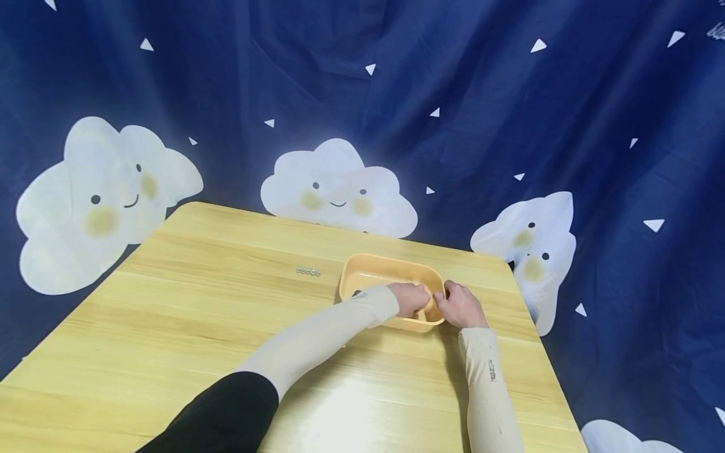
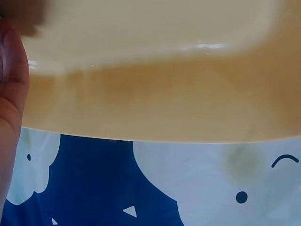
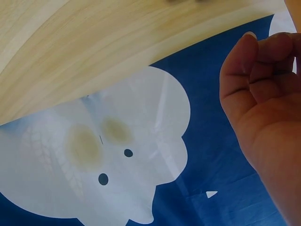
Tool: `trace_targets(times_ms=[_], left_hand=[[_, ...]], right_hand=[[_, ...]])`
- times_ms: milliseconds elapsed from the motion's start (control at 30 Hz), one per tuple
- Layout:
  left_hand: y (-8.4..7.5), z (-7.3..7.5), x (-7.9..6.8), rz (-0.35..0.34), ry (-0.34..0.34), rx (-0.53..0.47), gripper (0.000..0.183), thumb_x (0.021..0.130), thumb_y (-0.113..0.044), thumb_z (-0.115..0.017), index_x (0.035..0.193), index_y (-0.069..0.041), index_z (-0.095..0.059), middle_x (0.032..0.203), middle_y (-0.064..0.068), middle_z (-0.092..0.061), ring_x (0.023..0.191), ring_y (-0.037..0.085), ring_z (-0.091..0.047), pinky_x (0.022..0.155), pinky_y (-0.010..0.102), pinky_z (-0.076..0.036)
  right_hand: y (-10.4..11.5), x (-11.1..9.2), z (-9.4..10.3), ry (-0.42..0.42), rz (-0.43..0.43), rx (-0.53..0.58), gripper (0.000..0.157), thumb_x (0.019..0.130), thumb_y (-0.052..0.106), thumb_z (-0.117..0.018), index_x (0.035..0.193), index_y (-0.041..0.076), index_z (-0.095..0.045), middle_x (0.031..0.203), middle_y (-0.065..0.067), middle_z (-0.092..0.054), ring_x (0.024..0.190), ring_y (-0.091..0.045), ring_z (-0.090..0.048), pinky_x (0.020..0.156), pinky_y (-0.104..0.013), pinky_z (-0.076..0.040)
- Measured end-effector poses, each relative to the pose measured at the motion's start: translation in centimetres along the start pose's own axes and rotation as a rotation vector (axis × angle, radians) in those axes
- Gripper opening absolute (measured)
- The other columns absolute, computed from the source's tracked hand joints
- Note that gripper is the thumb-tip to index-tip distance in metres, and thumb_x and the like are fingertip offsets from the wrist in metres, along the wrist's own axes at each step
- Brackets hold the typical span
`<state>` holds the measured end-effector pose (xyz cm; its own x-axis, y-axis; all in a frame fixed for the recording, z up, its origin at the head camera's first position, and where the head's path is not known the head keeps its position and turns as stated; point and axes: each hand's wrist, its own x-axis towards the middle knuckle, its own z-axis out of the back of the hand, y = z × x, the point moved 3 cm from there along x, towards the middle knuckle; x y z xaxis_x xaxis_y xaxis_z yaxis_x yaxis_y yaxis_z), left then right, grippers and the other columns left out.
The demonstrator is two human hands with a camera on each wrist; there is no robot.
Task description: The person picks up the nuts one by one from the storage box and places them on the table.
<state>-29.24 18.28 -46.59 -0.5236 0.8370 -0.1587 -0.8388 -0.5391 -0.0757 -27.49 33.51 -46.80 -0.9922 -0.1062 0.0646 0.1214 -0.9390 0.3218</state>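
A yellow-orange plastic basin (image 1: 391, 264) stands on the wooden table. My left hand (image 1: 410, 299) reaches down inside it near its right end, back of the hand upward. Its fingertips are hidden in the head view. In the left wrist view only part of the left hand (image 2: 11, 89) shows, beside a blurred brownish shape, so what it holds is unclear. At the basin's right end my right hand (image 1: 461, 305) grips the rim, the thumb side over the inside. In the right wrist view the fingers (image 3: 265, 70) are curled.
Left of the basin, several small silvery pieces (image 1: 308, 272) lie in a row on the table (image 1: 215, 327). A small dark thing (image 1: 357, 292) shows in the basin beside the left sleeve. Behind the table hangs a blue curtain (image 1: 317, 63) with clouds.
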Motion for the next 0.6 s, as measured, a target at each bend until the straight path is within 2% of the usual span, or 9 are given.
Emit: trace_targets(times_ms=[167, 400, 500, 600], left_hand=[[0.4, -0.2, -0.1, 0.007, -0.005, -0.029, 0.028, 0.092, -0.014, -0.076, 0.071, -0.018, -0.058, 0.071, -0.007, -0.061, 0.058, 0.007, -0.051, 0.053, 0.019, -0.045], [0.5, 0.1, -0.4, 0.052, 0.017, -0.114, 0.034, 0.09, -0.008, -0.075, 0.063, -0.019, -0.058, 0.074, -0.007, -0.064, 0.055, 0.007, -0.047, 0.048, 0.018, -0.04], [0.3, 0.4, -0.8, 0.057, 0.032, -0.133, 0.027, 0.089, -0.005, -0.074, 0.067, -0.018, -0.064, 0.079, -0.006, -0.067, 0.058, 0.007, -0.049, 0.049, 0.018, -0.041], [0.1, 0.9, -1.3, 0.054, 0.04, -0.137, 0.017, 0.089, -0.004, -0.071, 0.078, -0.016, -0.073, 0.087, -0.005, -0.072, 0.068, 0.007, -0.057, 0.057, 0.017, -0.047]], right_hand=[[-0.1, 0.0, -0.1, 0.008, -0.005, -0.001, 0.024, 0.096, 0.029, -0.052, 0.081, 0.01, -0.053, 0.074, -0.01, -0.058, 0.068, -0.025, -0.054, 0.061, -0.035, -0.042], [-0.2, 0.1, -0.3, 0.007, -0.015, 0.006, 0.025, 0.095, 0.031, -0.051, 0.079, 0.011, -0.051, 0.071, -0.009, -0.055, 0.067, -0.025, -0.053, 0.06, -0.034, -0.04], [-0.2, 0.1, -0.3, 0.005, -0.013, 0.006, 0.025, 0.095, 0.03, -0.051, 0.079, 0.011, -0.051, 0.072, -0.01, -0.056, 0.067, -0.026, -0.053, 0.06, -0.034, -0.041], [-0.1, 0.1, -0.3, 0.005, -0.01, 0.008, 0.025, 0.095, 0.031, -0.051, 0.08, 0.011, -0.053, 0.073, -0.01, -0.058, 0.068, -0.026, -0.054, 0.06, -0.035, -0.041]])
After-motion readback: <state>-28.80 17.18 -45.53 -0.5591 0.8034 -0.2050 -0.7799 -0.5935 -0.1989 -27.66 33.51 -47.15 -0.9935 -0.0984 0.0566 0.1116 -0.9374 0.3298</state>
